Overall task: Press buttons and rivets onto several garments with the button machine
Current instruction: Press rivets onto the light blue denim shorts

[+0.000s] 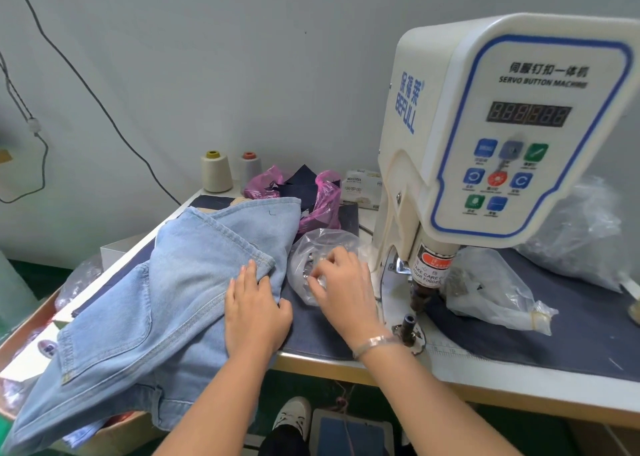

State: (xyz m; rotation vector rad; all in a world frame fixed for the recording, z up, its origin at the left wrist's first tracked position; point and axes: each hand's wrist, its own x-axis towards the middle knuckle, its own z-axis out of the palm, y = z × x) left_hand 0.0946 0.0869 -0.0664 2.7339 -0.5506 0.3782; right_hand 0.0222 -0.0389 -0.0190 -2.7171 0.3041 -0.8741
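While the left hand [254, 312] is laid flat, fingers spread, on the light-blue jeans [166, 303], something small is pinched inside the clear plastic bag [311, 251] by the right hand [341, 287], left of the button machine [491, 144].

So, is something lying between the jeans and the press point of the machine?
Yes. The clear bag of buttons, with the right hand in it, lies on the mat between the jeans and the lower die. The left hand rests on the jeans.
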